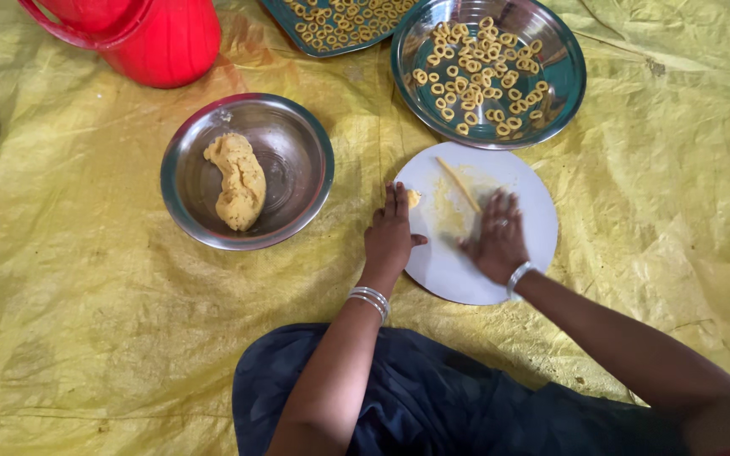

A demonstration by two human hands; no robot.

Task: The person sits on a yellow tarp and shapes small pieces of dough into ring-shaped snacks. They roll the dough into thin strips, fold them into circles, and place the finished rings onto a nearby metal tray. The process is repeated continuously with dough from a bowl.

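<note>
Left hand: the left hand [390, 236] lies palm down on the left edge of the white round board [513, 181], fingers straight and close together, gripping nothing. Its fingertips touch a small lump of dough [414, 198] at the board's rim.
Right hand: the right hand [498, 238] is laid flat on the board, fingers slightly spread, pressing down; its fingertips meet the near end of a thin rolled dough strip [458, 183]. Nothing is pinched or enclosed.
Dough strip: pale yellow, lying aslant on the upper middle of the board, running up and to the left from the right hand.
Board: rests on the yellow sheet [86, 295] covering the floor, just in front of the person's knees.
Dough bowl: a steel bowl [293, 139] to the left of the board holds a large mass of yellow dough [236, 180].
Ring plates: a steel plate [563, 72] just beyond the board carries many small dough rings; a second tray [276, 17] of rings lies at the top edge.
Red vessel: a red plastic jug [162, 38] stands at the upper left.
</note>
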